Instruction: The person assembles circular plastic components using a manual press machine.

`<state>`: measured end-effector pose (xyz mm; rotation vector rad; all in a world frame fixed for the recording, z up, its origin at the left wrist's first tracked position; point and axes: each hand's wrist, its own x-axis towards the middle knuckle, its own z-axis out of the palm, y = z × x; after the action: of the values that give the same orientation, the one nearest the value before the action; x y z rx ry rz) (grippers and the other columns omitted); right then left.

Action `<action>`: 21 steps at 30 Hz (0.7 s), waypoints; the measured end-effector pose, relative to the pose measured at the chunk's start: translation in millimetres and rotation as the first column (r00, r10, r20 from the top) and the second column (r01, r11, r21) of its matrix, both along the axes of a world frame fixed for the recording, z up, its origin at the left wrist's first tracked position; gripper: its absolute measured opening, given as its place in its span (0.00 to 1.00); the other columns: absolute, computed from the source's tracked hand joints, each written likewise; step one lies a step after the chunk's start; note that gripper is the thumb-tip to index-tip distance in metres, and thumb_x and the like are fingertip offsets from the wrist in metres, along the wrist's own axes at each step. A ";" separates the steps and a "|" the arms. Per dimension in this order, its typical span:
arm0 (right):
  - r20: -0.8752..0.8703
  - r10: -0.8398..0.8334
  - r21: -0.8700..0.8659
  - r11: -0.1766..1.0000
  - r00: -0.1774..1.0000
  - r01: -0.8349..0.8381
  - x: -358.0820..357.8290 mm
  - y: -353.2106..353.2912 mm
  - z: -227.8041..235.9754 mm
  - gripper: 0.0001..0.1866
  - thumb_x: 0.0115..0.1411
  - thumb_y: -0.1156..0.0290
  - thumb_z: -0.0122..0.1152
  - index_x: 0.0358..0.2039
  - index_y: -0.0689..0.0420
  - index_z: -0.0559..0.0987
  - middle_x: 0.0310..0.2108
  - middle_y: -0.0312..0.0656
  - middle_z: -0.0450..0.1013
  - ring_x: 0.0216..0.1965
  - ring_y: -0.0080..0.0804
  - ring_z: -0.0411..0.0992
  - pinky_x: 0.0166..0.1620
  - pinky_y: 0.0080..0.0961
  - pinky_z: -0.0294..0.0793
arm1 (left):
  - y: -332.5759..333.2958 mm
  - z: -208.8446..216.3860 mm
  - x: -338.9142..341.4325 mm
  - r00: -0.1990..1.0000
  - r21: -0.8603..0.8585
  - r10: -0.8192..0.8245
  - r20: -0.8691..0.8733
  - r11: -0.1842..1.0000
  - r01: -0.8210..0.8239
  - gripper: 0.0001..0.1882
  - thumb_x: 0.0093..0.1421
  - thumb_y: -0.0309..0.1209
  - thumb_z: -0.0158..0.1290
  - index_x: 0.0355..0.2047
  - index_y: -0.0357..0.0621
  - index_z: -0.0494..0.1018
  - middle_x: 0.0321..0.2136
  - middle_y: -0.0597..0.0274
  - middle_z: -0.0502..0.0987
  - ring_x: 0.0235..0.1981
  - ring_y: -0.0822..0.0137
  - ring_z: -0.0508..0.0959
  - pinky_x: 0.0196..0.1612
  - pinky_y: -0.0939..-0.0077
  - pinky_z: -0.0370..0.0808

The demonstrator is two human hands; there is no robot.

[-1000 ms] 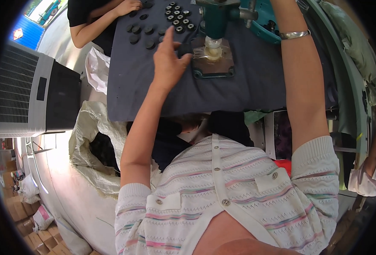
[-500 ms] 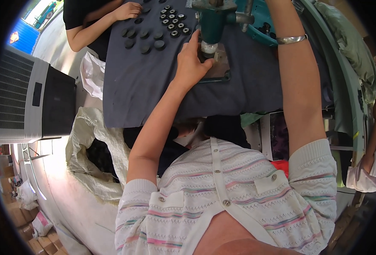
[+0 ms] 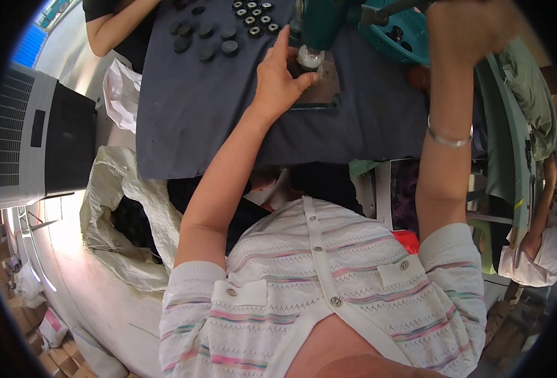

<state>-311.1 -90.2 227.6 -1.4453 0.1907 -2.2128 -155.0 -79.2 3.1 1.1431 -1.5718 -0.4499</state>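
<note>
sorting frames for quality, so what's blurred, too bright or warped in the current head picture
In the head view, the right hand is smeared, probably by motion, while the left hand looks fairly sharp; also in the head view, glare washes out part of the floor at left, and fisheye distortion bends the grey grilled appliance, with black corners.
</note>
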 end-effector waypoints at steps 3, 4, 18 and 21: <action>-0.201 0.016 -0.050 0.998 0.979 -0.026 -36.3 40.8 -40.0 0.11 0.68 0.62 0.45 0.40 0.55 0.72 0.28 0.41 0.68 0.23 0.28 0.61 0.30 0.29 0.61 | -2.6 -1.0 1.6 1.000 -0.012 -0.019 -0.006 1.000 0.019 0.54 0.39 0.28 0.70 0.66 0.39 0.53 0.38 0.57 0.79 0.40 0.58 0.77 0.40 0.66 0.76; -0.292 0.072 -0.004 0.997 0.954 -0.077 -51.5 58.1 -51.3 0.11 0.67 0.63 0.43 0.37 0.55 0.72 0.29 0.43 0.66 0.28 0.34 0.61 0.40 0.40 0.61 | -5.3 1.8 -4.5 0.999 -0.030 -0.047 -0.015 0.998 0.047 0.54 0.39 0.28 0.70 0.66 0.39 0.53 0.38 0.57 0.79 0.40 0.58 0.77 0.40 0.66 0.76; -0.516 -0.239 -0.270 0.957 0.823 0.109 -56.9 65.4 -67.9 0.11 0.68 0.61 0.46 0.42 0.55 0.67 0.32 0.53 0.69 0.34 0.48 0.73 0.49 0.61 0.72 | -2.3 4.1 -3.2 0.997 0.011 -0.057 -0.044 0.998 0.058 0.54 0.40 0.28 0.70 0.67 0.40 0.53 0.41 0.55 0.79 0.41 0.59 0.77 0.41 0.69 0.76; -0.291 0.034 -0.111 0.991 0.956 -0.069 -37.7 20.2 -18.5 0.11 0.69 0.64 0.45 0.43 0.57 0.71 0.31 0.46 0.70 0.27 0.34 0.69 0.34 0.36 0.70 | -4.1 -3.5 -0.6 1.000 -0.010 -0.009 -0.001 1.000 0.009 0.53 0.42 0.28 0.70 0.67 0.40 0.54 0.42 0.54 0.80 0.43 0.58 0.78 0.42 0.68 0.77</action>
<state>-348.8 -70.0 209.0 -1.8175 0.1158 -1.9925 -155.6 -83.3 -0.5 1.1285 -1.5769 -0.4478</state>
